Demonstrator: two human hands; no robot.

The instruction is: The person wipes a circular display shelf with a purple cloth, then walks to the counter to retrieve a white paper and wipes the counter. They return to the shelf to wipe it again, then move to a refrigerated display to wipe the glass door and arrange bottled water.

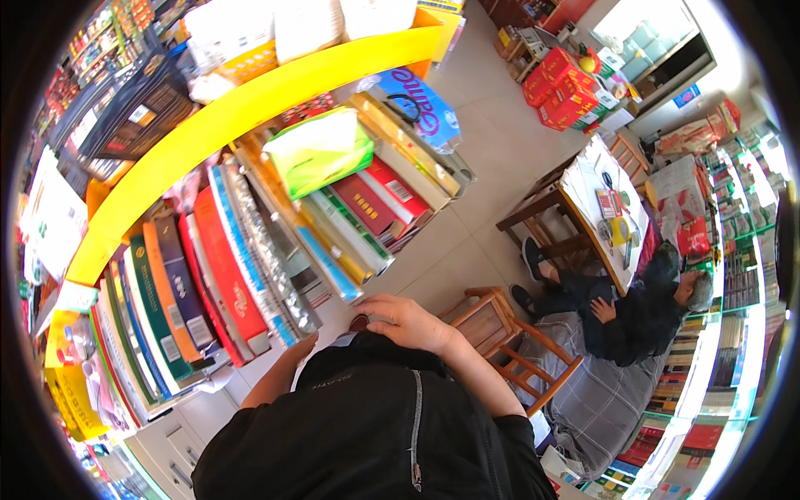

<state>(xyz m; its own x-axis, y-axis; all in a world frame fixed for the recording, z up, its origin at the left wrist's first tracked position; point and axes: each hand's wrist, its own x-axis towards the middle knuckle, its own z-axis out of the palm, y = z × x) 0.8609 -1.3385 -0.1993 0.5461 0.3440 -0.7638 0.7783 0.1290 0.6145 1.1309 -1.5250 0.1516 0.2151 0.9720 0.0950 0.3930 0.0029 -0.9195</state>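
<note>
Before me, a row of cigarette cartons and flat boxes stands on a shelf under a yellow shelf edge (250, 112). My right hand (400, 322) is in front of my body with its thumb apart from the fingers and nothing visible in it. Its fingertips are close to the near end of a blue-ended carton (328, 265); I cannot tell whether they touch. Low beside a silver patterned carton (272, 262) is my left hand (306, 347), its fingers mostly hidden. A red carton (228, 269) stands left of the silver one. A green-and-white tissue pack (320, 150) lies on top of several boxes.
A wooden chair (494, 325) stands close on my right. Beyond it a person (625, 312) sits on a grey-covered couch (594, 400), by a table (603, 187) with a calculator and tape. Red boxes (562, 87) are stacked on the tiled floor, and lit glass shelves line the right.
</note>
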